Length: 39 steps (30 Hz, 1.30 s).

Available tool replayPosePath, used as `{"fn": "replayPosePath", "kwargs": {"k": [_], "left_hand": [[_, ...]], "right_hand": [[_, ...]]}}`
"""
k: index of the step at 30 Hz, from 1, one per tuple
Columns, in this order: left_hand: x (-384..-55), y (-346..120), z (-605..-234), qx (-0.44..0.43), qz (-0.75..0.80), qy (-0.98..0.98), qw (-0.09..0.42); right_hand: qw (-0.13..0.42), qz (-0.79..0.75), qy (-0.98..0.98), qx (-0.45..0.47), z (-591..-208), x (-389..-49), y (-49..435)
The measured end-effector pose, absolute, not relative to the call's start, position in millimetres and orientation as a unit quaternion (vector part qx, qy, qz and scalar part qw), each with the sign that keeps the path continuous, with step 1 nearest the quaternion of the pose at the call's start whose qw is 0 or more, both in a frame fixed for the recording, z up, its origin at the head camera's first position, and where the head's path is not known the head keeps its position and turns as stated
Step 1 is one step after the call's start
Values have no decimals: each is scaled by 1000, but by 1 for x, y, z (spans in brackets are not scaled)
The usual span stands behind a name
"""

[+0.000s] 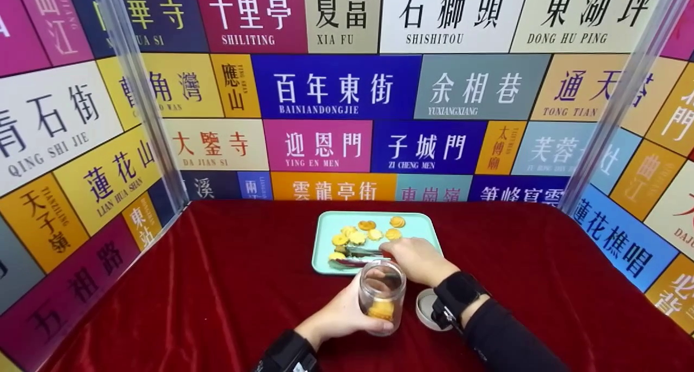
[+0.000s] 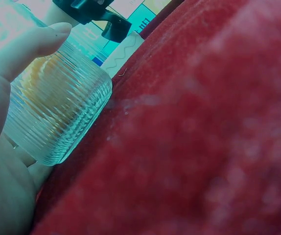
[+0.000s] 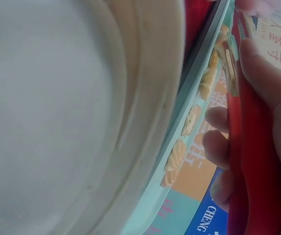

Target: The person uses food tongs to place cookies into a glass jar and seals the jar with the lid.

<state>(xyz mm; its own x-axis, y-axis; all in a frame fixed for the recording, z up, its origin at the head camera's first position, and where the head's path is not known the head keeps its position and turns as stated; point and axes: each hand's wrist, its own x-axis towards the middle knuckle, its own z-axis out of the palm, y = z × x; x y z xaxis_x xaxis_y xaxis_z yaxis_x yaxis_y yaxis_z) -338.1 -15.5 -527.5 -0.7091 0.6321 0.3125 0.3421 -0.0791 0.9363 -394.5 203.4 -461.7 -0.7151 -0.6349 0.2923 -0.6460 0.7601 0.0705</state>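
Note:
A clear ribbed jar (image 1: pixel 398 301) with golden cookies (image 1: pixel 381 309) in its lower part is gripped by my left hand (image 1: pixel 336 313), the thumb lying across its side. In the left wrist view the jar (image 2: pixel 77 103) tilts just above the red cloth. My right hand (image 1: pixel 416 261) holds a pair of tongs (image 3: pixel 238 127), which look red along the arms in the right wrist view. Their tips lie over the near left of a mint-green tray (image 1: pixel 321 239), beside a cookie (image 1: pixel 336 256). Several more cookies (image 1: pixel 357 237) are spread over that tray.
A round whitish lid (image 1: pixel 424 310) lies on the dark red cloth (image 1: pixel 227 285), right of the jar and under my right wrist. Panels with printed place names (image 1: pixel 336 87) stand behind the table and along both sides.

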Motion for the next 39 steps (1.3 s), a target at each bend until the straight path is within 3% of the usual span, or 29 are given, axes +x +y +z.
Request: {"fn": "replayPosePath", "kwargs": {"k": [7,24,39], "left_hand": [[-337,-16,-526,357,633,677,115],[-335,-14,-524,360,643,666,114],[-335,-17,-525,355,637,674,117]], "right_hand": [[204,9,-912,356,-462,-390,205],[191,47,-938,284,-459,-371,248],[222,91,-934,266,-446,-352,287]]}}
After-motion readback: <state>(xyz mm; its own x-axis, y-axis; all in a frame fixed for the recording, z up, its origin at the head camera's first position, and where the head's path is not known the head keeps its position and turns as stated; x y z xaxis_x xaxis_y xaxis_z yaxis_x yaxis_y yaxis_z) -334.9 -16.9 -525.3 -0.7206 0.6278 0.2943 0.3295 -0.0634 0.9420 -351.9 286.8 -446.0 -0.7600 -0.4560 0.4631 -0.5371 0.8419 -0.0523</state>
